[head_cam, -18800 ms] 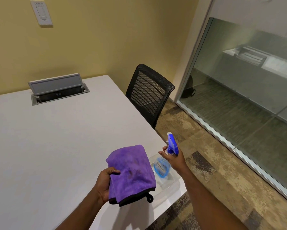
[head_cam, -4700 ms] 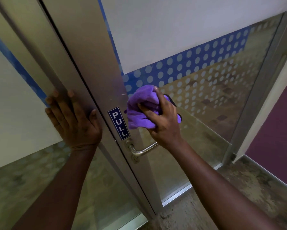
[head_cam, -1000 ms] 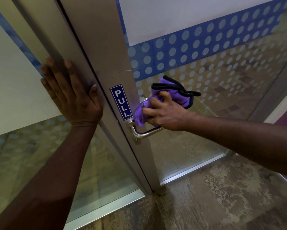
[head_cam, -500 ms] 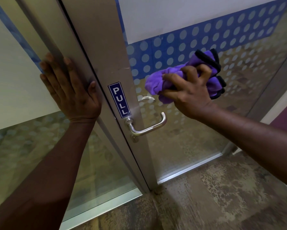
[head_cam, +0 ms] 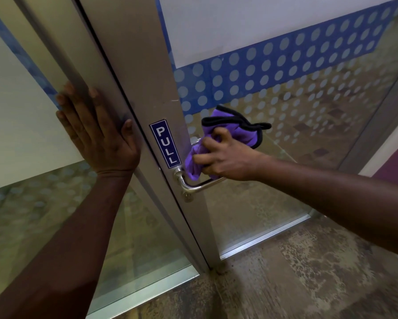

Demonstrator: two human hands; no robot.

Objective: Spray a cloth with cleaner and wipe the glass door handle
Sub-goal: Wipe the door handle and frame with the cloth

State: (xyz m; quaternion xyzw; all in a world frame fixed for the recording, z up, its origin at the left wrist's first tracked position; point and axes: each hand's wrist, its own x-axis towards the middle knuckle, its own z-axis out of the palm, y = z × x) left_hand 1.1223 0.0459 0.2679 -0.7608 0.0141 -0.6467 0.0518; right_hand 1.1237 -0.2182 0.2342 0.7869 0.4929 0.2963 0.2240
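Observation:
A silver lever handle [head_cam: 194,184] sticks out from the metal stile of the glass door [head_cam: 285,134], just below a blue PULL sticker [head_cam: 165,143]. My right hand [head_cam: 225,157] grips a bunched purple cloth [head_cam: 230,132] with black edging and presses it against the handle near its base. The outer part of the lever is hidden under the hand and cloth. My left hand [head_cam: 97,132] lies flat, fingers spread, on the metal frame left of the door gap. No spray bottle is in view.
The door glass carries a blue band with frosted dots [head_cam: 274,72]. A fixed glass panel [head_cam: 44,215] stands to the left. Mottled brown carpet [head_cam: 297,272] covers the floor below. A purple wall [head_cam: 393,166] shows at the far right.
Half a second ago my right hand held the cloth up on the glass, clear of the handle. It has come back down and left onto the handle. My left hand stays put.

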